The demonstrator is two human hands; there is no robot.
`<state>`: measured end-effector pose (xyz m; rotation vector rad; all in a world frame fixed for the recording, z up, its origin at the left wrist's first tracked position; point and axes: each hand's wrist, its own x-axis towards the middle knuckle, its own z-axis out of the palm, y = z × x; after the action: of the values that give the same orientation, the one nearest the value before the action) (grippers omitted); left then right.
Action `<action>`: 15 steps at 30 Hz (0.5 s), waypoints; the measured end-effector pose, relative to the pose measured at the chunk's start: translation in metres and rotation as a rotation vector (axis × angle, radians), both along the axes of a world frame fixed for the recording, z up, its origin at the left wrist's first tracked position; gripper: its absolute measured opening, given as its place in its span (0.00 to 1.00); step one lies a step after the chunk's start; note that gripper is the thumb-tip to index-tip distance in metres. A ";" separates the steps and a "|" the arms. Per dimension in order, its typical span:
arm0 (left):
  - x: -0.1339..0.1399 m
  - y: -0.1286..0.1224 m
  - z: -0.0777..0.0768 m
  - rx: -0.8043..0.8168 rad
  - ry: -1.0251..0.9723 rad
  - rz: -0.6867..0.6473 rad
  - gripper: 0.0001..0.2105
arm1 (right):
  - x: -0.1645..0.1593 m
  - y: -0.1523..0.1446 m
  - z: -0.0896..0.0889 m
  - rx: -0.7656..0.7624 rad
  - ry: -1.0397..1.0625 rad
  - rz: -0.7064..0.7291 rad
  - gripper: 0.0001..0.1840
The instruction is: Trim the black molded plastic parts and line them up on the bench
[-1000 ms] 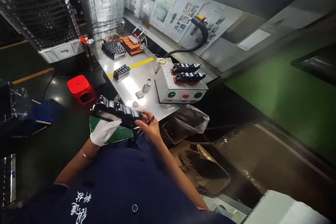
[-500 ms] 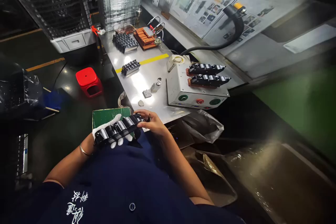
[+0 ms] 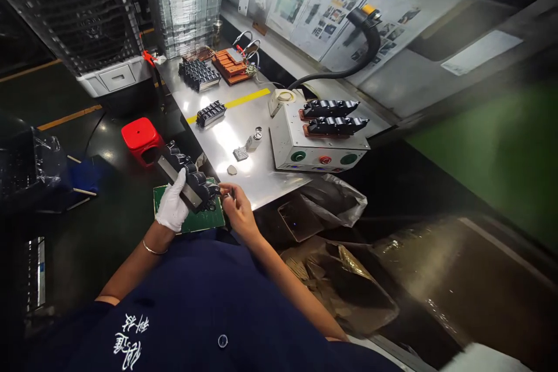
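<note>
My left hand [image 3: 173, 204], in a white glove, is wrapped around a long black ribbed part [image 3: 198, 181] with a flat silver-grey strip along its side. The part is tilted, its far end pointing up and left. At its near right end, my bare right hand [image 3: 238, 209] has its fingers curled and pinched against the tip; the exact contact is small and partly hidden. Below the part lies a green board [image 3: 204, 221]. On the metal table, a similar black part [image 3: 211, 113] rests near the yellow tape, and a group of them [image 3: 199, 74] sits farther back.
A white control box [image 3: 320, 148] with buttons carries two black parts [image 3: 333, 126] on orange holders. An orange fixture [image 3: 231, 65] with hoses stands behind. Small metal pieces [image 3: 240, 154] lie on the table [image 3: 272, 186]. Left are a red stool [image 3: 142, 133] and an air cooler [image 3: 117, 77].
My left hand has turned the black part so that its metal strip shows and its far end points up. My right hand has shifted from around its end to a pinch at the tip.
</note>
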<state>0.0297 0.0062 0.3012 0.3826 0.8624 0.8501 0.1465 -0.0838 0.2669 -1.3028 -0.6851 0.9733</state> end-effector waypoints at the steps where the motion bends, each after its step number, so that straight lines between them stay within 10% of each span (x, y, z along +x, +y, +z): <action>1: -0.001 0.000 0.002 0.038 -0.029 -0.004 0.13 | 0.003 -0.002 0.005 0.015 0.010 -0.022 0.24; 15: -0.009 -0.009 0.013 0.305 0.061 -0.021 0.19 | 0.006 0.000 0.024 0.196 -0.150 0.195 0.11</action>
<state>0.0204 -0.0031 0.3145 0.6857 0.7841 0.9569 0.1523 -0.0841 0.2905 -1.1588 -1.0136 0.9442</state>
